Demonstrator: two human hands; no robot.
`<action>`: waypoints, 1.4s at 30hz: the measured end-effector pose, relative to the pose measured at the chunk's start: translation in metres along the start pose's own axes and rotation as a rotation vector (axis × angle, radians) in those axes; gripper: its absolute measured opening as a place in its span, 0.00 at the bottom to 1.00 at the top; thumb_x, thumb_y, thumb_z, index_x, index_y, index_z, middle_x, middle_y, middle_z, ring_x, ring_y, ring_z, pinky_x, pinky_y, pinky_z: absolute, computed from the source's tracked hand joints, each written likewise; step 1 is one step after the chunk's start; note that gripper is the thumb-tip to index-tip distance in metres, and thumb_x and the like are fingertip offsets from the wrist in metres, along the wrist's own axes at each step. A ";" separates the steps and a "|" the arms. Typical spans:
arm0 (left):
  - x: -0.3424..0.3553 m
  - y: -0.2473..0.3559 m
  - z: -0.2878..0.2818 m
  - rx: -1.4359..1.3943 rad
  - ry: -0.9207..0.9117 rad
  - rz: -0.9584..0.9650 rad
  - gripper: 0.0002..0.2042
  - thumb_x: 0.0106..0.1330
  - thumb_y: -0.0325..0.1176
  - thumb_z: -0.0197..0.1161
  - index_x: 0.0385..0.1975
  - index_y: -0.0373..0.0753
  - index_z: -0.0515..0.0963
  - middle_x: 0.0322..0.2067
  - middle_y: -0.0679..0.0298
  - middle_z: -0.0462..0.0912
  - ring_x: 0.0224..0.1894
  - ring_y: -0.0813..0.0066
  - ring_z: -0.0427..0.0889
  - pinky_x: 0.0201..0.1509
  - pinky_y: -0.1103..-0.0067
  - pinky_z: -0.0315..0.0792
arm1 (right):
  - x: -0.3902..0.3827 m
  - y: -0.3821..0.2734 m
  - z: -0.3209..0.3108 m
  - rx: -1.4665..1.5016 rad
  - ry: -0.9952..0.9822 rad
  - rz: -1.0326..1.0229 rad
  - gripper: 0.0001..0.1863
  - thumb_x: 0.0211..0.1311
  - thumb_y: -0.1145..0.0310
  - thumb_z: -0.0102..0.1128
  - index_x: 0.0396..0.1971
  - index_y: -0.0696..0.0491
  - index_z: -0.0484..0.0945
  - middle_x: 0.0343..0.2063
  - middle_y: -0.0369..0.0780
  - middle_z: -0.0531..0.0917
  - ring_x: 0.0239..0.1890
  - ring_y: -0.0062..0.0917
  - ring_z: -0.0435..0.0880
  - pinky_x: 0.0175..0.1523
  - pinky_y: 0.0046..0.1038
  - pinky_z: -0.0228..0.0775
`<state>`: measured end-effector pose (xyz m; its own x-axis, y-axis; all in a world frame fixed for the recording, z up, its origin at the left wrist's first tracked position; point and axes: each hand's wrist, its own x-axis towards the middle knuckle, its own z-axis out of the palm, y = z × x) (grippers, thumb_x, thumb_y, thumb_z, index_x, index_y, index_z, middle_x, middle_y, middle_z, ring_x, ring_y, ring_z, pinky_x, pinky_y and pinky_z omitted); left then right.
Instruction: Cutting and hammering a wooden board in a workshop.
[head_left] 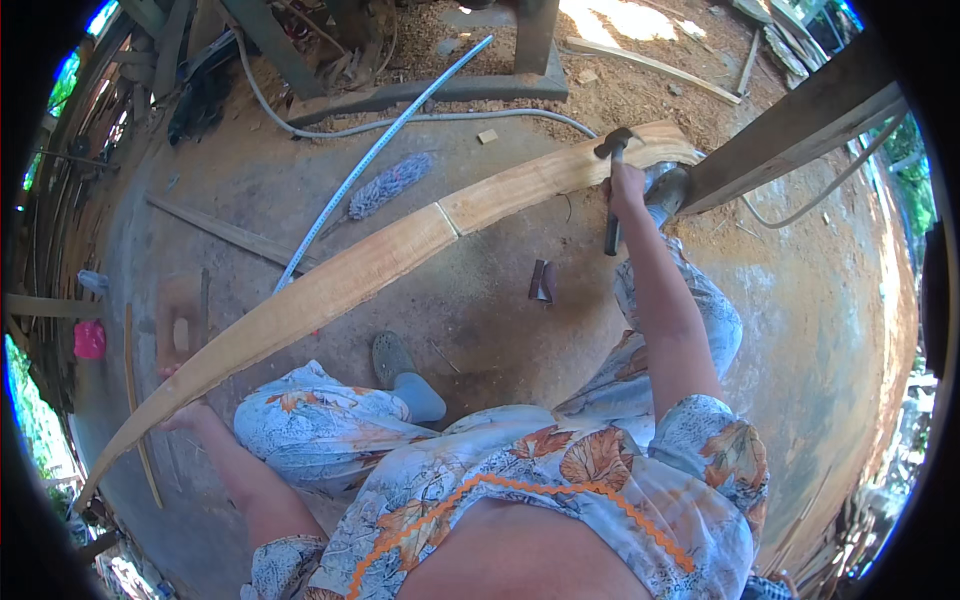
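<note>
A long pale wooden board (350, 262) slants across in front of me, from low on the left up to the far right, with a thin crosswise seam near its middle. My left hand (183, 412) is closed round the board's near left part, its fingers partly hidden by the wood. My right hand (627, 188) grips a hammer (613, 232) by its dark handle. The hammer's head lies over the board's far right part; whether it touches the wood I cannot tell. Beside that end is my right shoe (668, 190).
A thick wooden post (790, 140) slants in at the right. A long pale blue marked strip (385, 147) runs behind the board, near a fuzzy grey-blue brush head (390, 186). Grey hose (450, 116) crosses the dusty floor. A folded brown piece (541, 281) lies between my legs.
</note>
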<state>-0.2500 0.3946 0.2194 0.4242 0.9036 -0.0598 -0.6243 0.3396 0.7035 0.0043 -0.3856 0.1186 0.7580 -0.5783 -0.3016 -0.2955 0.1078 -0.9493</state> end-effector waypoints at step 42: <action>-0.027 -0.019 -0.062 0.487 0.407 -0.244 0.37 0.56 0.62 0.48 0.41 0.23 0.70 0.39 0.48 0.75 0.41 0.54 0.76 0.49 0.62 0.70 | -0.167 0.044 0.010 -0.107 -0.140 0.115 0.13 0.61 0.65 0.54 0.22 0.58 0.70 0.11 0.37 0.69 0.08 0.22 0.67 0.12 0.25 0.54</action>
<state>-0.2898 0.3800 0.1636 0.1752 0.8747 -0.4518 -0.1347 0.4759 0.8691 -0.1293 -0.2763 0.1264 0.7866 -0.4488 -0.4240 -0.4394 0.0755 -0.8951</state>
